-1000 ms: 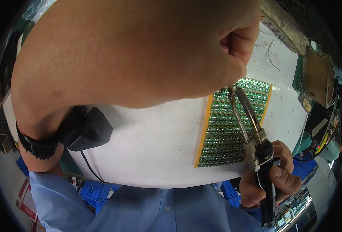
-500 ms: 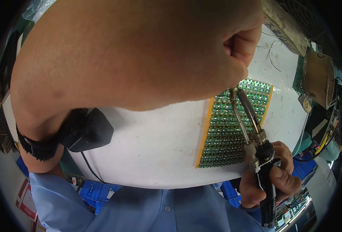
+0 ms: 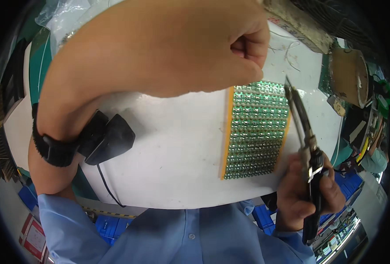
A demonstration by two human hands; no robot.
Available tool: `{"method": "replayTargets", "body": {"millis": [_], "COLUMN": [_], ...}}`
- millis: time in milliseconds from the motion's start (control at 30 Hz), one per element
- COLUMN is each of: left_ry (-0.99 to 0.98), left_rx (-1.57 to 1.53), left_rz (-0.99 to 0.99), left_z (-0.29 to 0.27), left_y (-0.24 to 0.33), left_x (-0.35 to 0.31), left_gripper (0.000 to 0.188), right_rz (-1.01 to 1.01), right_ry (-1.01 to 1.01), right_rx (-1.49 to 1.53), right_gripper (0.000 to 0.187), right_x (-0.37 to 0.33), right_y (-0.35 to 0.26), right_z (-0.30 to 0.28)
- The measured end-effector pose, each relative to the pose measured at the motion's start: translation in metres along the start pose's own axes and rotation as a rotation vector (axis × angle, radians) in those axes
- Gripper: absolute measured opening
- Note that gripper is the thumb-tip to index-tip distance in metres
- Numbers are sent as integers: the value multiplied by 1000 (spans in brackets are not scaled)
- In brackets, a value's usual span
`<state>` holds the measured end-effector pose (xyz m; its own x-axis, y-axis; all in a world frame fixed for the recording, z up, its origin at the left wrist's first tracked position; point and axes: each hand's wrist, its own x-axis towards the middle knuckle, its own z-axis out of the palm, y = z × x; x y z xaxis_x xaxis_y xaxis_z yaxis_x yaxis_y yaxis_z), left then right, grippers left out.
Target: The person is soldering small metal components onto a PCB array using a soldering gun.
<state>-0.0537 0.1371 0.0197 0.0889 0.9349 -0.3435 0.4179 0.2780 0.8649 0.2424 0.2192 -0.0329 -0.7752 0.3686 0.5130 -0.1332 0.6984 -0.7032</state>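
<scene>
From my remote seat I look down on a person in a blue shirt (image 3: 164, 233) at a white table (image 3: 177, 167). A flat rectangular panel of small green circuit boards, in close rows between orange side strips (image 3: 256, 132), lies on the table, right of centre. The left hand (image 3: 217, 53) reaches across from the left, fingers curled and thumb tip drawn in, just over the panel's upper edge; I cannot tell whether it pinches anything. The right hand (image 3: 293, 193) is wrapped around a black-handled tool with two slim metal tubes (image 3: 313, 176). The tubes point up the table, their tips by the panel's upper right corner; I cannot tell whether they touch it.

I judge the panel thin, light and stiff, liable to crack between rows, with small shiny parts that would mark easily. I would take it by the orange strips, both sides at once, keeping fingers off the green face. The tool looks fairly light and firm to grip; its tubes may be hot, so I would hold only the black handle. A black box on a wrist strap (image 3: 111, 138) sits at the left wrist.
</scene>
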Motion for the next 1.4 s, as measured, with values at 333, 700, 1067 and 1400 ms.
{"method": "replayTargets", "body": {"millis": [333, 700, 1067, 1400], "left_ry": [10, 493, 401, 507], "left_rx": [-5, 241, 575, 517], "left_rz": [-165, 146, 455, 479], "left_z": [6, 43, 124, 122], "left_y": [14, -10, -3, -9], "left_x": [-4, -26, -67, -79], "left_gripper": [18, 17, 30, 24], "right_rz": [-327, -39, -93, -129], "right_ry": [-77, -103, -10, -100], "right_rx": [-179, -294, -173, -204], "right_gripper": [54, 39, 42, 36], "right_x": [-3, -14, -17, -21], "right_y": [4, -13, -10, -11], "right_z": [7, 21, 29, 19]}}
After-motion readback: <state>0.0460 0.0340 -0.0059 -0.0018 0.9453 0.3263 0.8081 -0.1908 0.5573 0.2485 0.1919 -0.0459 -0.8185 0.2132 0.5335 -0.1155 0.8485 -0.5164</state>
